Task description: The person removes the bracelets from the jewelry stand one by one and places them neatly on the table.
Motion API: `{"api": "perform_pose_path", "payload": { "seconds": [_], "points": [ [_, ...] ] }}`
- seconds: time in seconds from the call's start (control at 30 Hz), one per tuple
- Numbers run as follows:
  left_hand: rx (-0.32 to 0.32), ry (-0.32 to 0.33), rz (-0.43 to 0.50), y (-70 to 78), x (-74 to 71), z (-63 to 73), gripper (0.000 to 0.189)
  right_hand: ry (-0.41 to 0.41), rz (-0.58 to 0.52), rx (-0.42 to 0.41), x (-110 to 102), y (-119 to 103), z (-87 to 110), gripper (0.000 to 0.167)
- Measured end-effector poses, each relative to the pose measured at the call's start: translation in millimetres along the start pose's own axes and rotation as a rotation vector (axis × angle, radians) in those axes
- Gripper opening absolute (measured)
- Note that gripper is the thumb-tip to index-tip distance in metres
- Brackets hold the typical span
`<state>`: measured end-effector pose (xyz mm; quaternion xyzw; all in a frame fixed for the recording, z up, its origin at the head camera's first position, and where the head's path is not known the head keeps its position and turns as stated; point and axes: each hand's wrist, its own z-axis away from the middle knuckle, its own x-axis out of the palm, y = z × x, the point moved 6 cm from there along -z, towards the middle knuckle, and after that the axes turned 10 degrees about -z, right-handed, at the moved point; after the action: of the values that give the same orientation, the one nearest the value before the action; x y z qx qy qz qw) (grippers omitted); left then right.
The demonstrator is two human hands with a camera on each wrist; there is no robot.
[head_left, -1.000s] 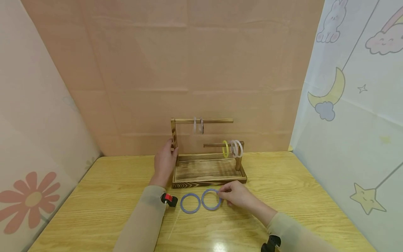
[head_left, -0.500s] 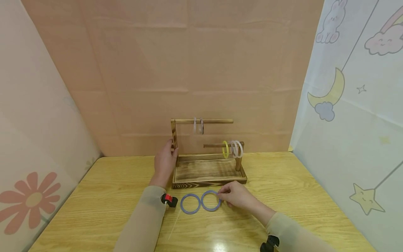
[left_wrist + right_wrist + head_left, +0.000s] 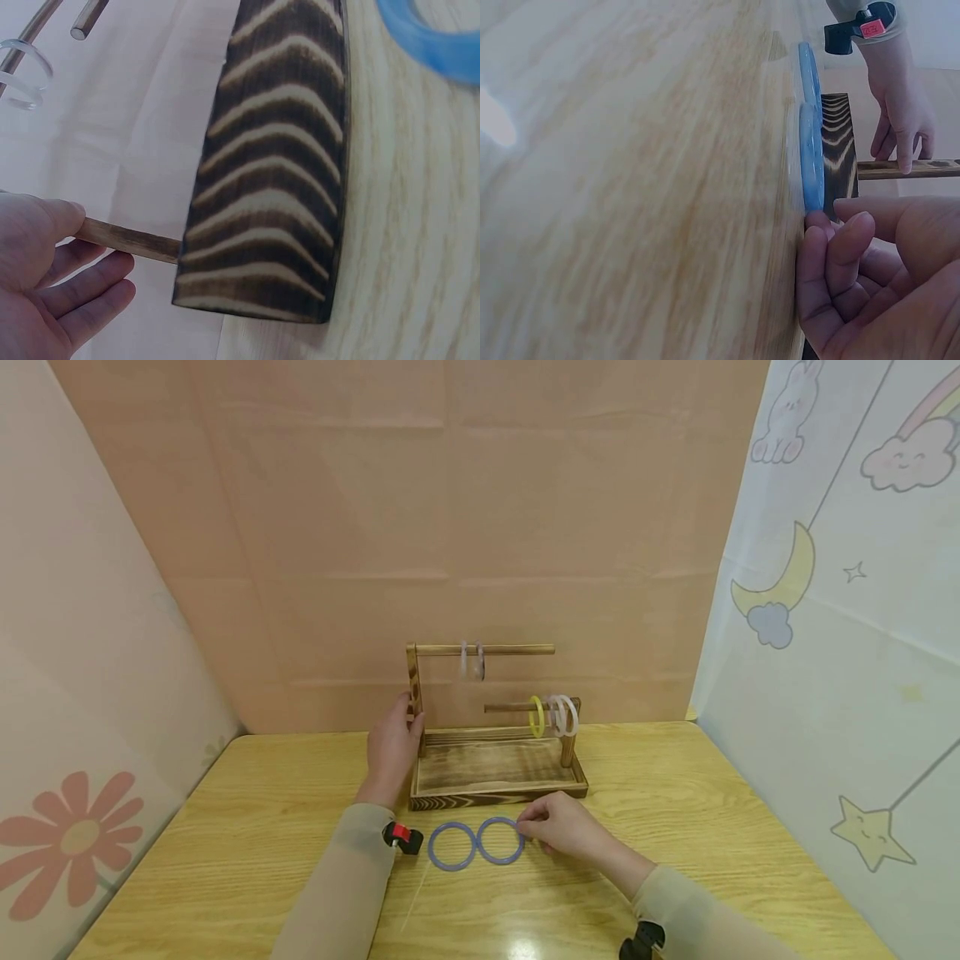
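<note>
A wooden jewelry stand (image 3: 498, 799) rests on the table, with a tall post at its left and a shorter one at its right. My left hand (image 3: 392, 743) grips the tall post (image 3: 131, 241), thumb on one side and fingers on the other. In front of the stand lie two blue bangles side by side, their rims meeting. My right hand (image 3: 561, 827) pinches the edge of the right bangle (image 3: 501, 864) between thumb and fingertips, low over the table. The left bangle (image 3: 452, 868) lies flat, nearer my left wrist.
On the stand's upper bar (image 3: 525, 649) hang two pale bangles (image 3: 480, 662). A yellow bangle (image 3: 536, 717) and several whitish bangles (image 3: 572, 717) hang on the lower bar (image 3: 502, 707). A pink-beige cloth backdrop (image 3: 450, 527) rises behind the table (image 3: 675, 827).
The right blue bangle has shifted slightly towards me and left, now close against the other one. My left hand has stayed on the post.
</note>
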<state>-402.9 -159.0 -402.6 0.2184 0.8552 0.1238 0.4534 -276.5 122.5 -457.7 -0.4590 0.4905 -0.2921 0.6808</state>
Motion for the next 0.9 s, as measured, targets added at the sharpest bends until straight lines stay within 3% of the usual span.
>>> {"api": "perform_pose_path", "payload": {
  "seconds": [0.57,0.9],
  "points": [
    [-0.018,-0.035,0.006,1.4,-0.1,0.3,0.041,0.0,-0.004,-0.002,-2.0,-5.3,1.3,0.015],
    [-0.012,-0.018,0.009,1.2,-0.1,0.8,0.041,0.107,0.05,-0.029,-13.8,-22.9,-0.3,0.022]
  ]
}}
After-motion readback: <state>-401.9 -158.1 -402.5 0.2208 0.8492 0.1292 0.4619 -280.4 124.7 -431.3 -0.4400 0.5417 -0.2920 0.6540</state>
